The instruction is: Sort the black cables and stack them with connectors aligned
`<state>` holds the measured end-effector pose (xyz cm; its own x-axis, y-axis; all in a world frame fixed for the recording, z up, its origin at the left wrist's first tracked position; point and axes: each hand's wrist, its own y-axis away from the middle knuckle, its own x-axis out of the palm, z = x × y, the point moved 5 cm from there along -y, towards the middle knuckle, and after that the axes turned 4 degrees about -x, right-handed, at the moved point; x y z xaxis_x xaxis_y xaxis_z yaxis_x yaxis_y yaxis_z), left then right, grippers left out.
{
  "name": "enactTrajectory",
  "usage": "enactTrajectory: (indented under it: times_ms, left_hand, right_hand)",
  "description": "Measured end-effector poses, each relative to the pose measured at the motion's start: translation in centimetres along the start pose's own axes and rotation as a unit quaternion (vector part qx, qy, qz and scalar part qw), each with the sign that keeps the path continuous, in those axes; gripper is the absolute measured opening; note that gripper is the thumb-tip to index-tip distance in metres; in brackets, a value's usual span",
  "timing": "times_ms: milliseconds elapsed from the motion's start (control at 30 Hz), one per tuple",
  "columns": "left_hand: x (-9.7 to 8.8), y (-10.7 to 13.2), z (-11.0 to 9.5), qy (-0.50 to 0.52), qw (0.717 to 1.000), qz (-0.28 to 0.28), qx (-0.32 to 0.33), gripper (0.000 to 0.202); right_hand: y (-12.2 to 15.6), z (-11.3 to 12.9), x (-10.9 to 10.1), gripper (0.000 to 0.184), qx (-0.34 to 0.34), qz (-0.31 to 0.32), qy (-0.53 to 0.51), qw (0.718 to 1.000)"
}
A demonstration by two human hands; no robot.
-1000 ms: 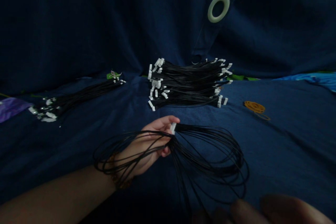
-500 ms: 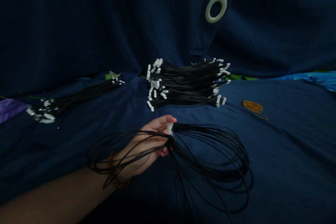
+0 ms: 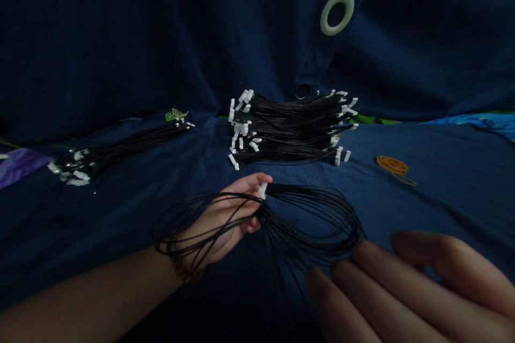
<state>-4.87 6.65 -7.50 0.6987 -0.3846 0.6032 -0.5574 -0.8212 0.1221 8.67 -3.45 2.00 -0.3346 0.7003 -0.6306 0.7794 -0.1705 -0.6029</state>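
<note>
My left hand [image 3: 225, 220] is closed around a bunch of thin black wires [image 3: 306, 225] with white connectors at the pinch; loops fan out to both sides of it. My right hand [image 3: 406, 289] fills the lower right corner close to the camera, fingers stretched out and apart, touching the right-hand loops. Behind them a thick stack of black wires with white connector ends [image 3: 289, 128] lies on the dark blue cloth [image 3: 442, 203].
A thinner bundle of black wires [image 3: 120, 147] lies at the left. Orange rubber bands [image 3: 392, 165] lie at the right. A pale ring eyelet [image 3: 337, 12] sits in the hanging blue cloth behind. Purple fabric [image 3: 16, 166] shows at the far left edge.
My right hand has come up into view from the lower right and reached the wire loops, which now look drawn in tighter. My left hand has kept its grip.
</note>
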Motion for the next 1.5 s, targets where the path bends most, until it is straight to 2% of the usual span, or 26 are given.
enactTrajectory:
  times_ms: [167, 333, 400, 533, 667, 800, 1233, 1500]
  left_hand:
    - [0.2, 0.2, -0.1, -0.005, 1.000, -0.012, -0.004, 0.035]
    - [0.7, 0.3, -0.4, -0.020, 0.999, -0.034, 0.000, 0.034]
    - [0.9, 0.3, -0.5, -0.024, 0.999, -0.046, 0.003, 0.034]
    - [1.2, 0.2, -0.5, -0.027, 0.997, -0.075, 0.005, 0.039]
    - [1.3, 0.1, -0.4, -0.037, 0.996, -0.082, 0.007, 0.040]
    - [1.4, 0.1, -0.6, -0.043, 0.996, -0.074, 0.018, 0.037]
    - [0.6, 0.3, -0.4, -0.037, 0.999, -0.028, 0.003, 0.034]
    - [0.7, 0.3, -0.5, 0.002, 0.999, -0.041, -0.025, 0.037]
  right_hand:
    - [-0.3, 0.0, 0.7, 0.025, 0.070, 0.067, -0.027, 0.995]
    - [-0.7, -0.6, 0.7, 0.038, 0.066, 0.116, -0.044, 0.990]
    - [-0.7, -0.7, 0.9, 0.039, 0.077, 0.125, -0.056, 0.988]
    - [-0.4, 0.0, 1.3, 0.032, 0.105, 0.100, -0.096, 0.985]
    - [-0.2, 1.1, 2.0, 0.028, 0.077, 0.133, -0.105, 0.983]
    - [-0.1, 1.1, 2.5, 0.028, 0.052, 0.174, -0.114, 0.977]
    - [0.9, -2.8, 2.3, 0.031, 0.079, 0.211, -0.163, 0.961]
    - [0.4, -3.0, 1.5, 0.034, 0.066, 0.175, -0.137, 0.973]
